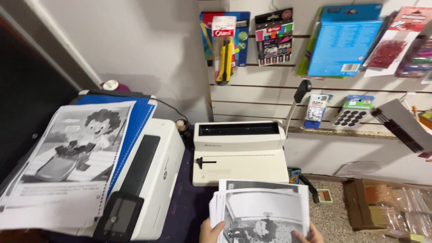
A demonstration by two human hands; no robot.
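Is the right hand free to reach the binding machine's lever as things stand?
Probably not yet: the right hand grips the paper stack, though the lever stands unobstructed beyond.

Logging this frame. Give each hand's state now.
Left hand: closed on the stack of printed pages.
Right hand: closed on the same stack.

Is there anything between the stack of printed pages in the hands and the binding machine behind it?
Nothing visible. The stack of printed pages, held by the left hand and the right hand, sits just in front of the binding machine; its top edge overlaps the machine's front in the picture.
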